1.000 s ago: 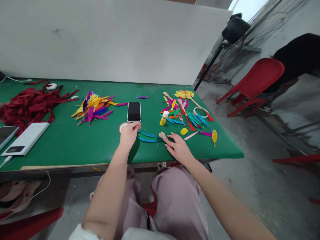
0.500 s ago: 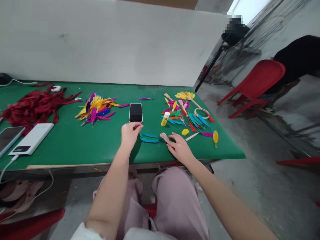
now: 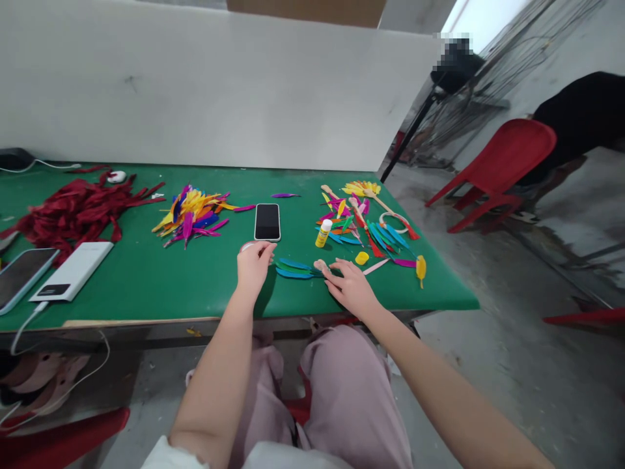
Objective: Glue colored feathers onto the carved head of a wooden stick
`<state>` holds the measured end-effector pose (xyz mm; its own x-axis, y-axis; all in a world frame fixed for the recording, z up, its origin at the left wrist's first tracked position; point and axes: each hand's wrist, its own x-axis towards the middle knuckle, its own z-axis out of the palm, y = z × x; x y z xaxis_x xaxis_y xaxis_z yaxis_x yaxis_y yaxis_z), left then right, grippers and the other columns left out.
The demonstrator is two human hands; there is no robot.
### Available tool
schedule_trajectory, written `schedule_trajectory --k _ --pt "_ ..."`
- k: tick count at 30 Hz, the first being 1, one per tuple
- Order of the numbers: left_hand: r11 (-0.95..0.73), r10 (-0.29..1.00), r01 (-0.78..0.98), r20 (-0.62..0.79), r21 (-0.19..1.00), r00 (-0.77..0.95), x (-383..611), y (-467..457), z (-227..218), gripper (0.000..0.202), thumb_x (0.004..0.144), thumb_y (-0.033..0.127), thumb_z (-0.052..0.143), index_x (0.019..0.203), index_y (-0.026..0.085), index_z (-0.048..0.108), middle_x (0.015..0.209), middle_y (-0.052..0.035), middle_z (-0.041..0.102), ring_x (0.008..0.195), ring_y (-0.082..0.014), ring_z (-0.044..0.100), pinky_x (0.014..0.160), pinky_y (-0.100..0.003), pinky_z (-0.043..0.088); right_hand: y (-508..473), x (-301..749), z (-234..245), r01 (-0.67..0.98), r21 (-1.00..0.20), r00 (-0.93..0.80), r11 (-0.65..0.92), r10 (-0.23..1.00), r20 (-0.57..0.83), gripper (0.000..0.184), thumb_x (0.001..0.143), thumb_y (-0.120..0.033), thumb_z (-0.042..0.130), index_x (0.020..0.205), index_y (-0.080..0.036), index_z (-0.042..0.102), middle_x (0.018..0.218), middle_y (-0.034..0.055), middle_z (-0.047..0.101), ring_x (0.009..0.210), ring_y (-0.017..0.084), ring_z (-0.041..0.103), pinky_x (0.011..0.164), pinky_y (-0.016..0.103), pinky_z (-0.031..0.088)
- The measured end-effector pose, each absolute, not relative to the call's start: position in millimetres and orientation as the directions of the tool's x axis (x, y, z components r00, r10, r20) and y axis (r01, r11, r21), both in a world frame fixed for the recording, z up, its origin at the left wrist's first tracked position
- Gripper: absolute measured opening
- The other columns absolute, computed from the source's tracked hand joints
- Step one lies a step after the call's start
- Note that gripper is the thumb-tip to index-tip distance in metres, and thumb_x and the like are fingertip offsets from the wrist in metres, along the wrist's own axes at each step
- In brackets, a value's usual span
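My left hand point(image 3: 254, 264) rests on the green table point(image 3: 146, 280) with its fingers pinched on a small white round object point(image 3: 247, 246), just in front of a black phone point(image 3: 267, 221). A little to the right, my right hand point(image 3: 349, 283) lies open, fingers spread, its fingertips on the end of a wooden stick point(image 3: 320, 265). Blue and green feathers point(image 3: 293, 268) fan out from that stick between my two hands. A small yellow glue bottle point(image 3: 322, 232) stands upright beyond them, and its yellow cap point(image 3: 361, 257) lies apart to the right.
Loose coloured feathers, wooden sticks and a ring point(image 3: 371, 218) lie at the table's right end. A multicoloured feather pile point(image 3: 193, 212) and a red pile point(image 3: 73, 208) lie left. A white power bank point(image 3: 73, 262) and a phone point(image 3: 22, 273) sit far left. Red chair point(image 3: 502, 166) stands right.
The view has drifted slightly left. My left fingers have curled tighter over the white round object. My right hand stays on the stick end.
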<state>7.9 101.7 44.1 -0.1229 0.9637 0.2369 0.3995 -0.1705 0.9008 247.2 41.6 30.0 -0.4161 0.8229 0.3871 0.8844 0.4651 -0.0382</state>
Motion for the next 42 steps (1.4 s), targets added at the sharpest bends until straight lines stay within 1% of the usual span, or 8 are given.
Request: schedule_trajectory --k 4,8,15,19,24,32,42 --pt "-0.175 0.961 0.383 0.243 0.907 -0.135 3.4 102.0 45.4 0.022 0.079 0.034 0.049 0.077 0.018 0.065 0.061 0.0009 0.062 0.052 -0.0097 0.058 0.054 -0.02 0.046 39.5 245.1 29.6 0.887 -0.062 -0.396 0.457 0.824 0.404 0.033 0.083 -0.025 0.047 0.113 -0.023 0.06 0.103 0.0111 0.057 0.109 0.028 0.048 0.09 0.047 0.043" --pt "-0.175 0.956 0.383 0.249 0.907 -0.153 -1.0 100.6 49.5 0.022 0.078 0.036 0.051 0.076 0.019 0.065 0.059 0.0016 0.061 0.053 -0.0104 0.058 0.054 -0.02 0.045 36.2 243.3 25.1 0.9 -0.1 -0.348 0.425 0.837 0.422 0.035 0.084 -0.026 0.046 0.117 -0.022 0.058 0.108 0.0132 0.056 0.108 0.028 0.048 0.089 0.047 0.044" --pt "-0.168 0.961 0.37 0.236 0.914 -0.146 -2.8 97.3 52.1 0.02 0.077 0.035 0.052 0.075 0.019 0.065 0.06 0.002 0.061 0.053 -0.0101 0.057 0.055 -0.02 0.045 33.1 245.0 24.9 0.893 -0.16 -0.329 0.421 0.852 0.407 0.038 0.084 -0.025 0.047 0.121 -0.023 0.054 0.111 0.012 0.055 0.107 0.025 0.049 0.09 0.045 0.044" --pt "-0.165 0.966 0.362 0.225 0.918 -0.13 -2.8 97.4 51.2 0.02 0.077 0.035 0.052 0.075 0.019 0.065 0.06 0.0015 0.061 0.053 -0.0098 0.057 0.055 -0.02 0.046 34.2 246.6 25.7 0.884 -0.198 -0.321 0.423 0.858 0.4 0.036 0.083 -0.027 0.049 0.118 -0.022 0.058 0.111 0.0124 0.056 0.107 0.025 0.049 0.091 0.043 0.044" --pt "-0.158 0.97 0.357 0.213 0.921 -0.12 -2.9 98.0 49.6 0.021 0.077 0.035 0.052 0.074 0.019 0.065 0.061 0.0011 0.061 0.053 -0.0095 0.057 0.055 -0.02 0.046 35.4 248.4 26.7 0.875 -0.266 -0.29 0.405 0.878 0.381 0.034 0.084 -0.03 0.049 0.116 -0.026 0.058 0.111 0.0089 0.057 0.106 0.023 0.051 0.091 0.042 0.044" --pt "-0.146 0.971 0.356 0.202 0.923 -0.125 -4.2 98.4 50.5 0.02 0.077 0.034 0.052 0.073 0.019 0.064 0.06 0.0015 0.061 0.052 -0.0091 0.056 0.055 -0.02 0.046 40.3 249.3 25.9 0.863 -0.342 -0.249 0.372 0.902 0.354 0.031 0.084 -0.03 0.049 0.111 -0.027 0.062 0.109 0.0076 0.058 0.102 0.023 0.053 0.089 0.042 0.046" --pt "-0.15 0.975 0.353 0.197 0.923 -0.101 -5.9 96.9 52.5 0.02 0.078 0.033 0.051 0.072 0.019 0.064 0.06 0.0018 0.06 0.053 -0.009 0.056 0.056 -0.019 0.046 44.0 249.3 26.1 0.838 -0.422 -0.211 0.346 0.919 0.334 0.026 0.08 -0.027 0.054 0.103 -0.024 0.066 0.1 0.0063 0.063 0.095 0.022 0.057 0.087 0.041 0.046"
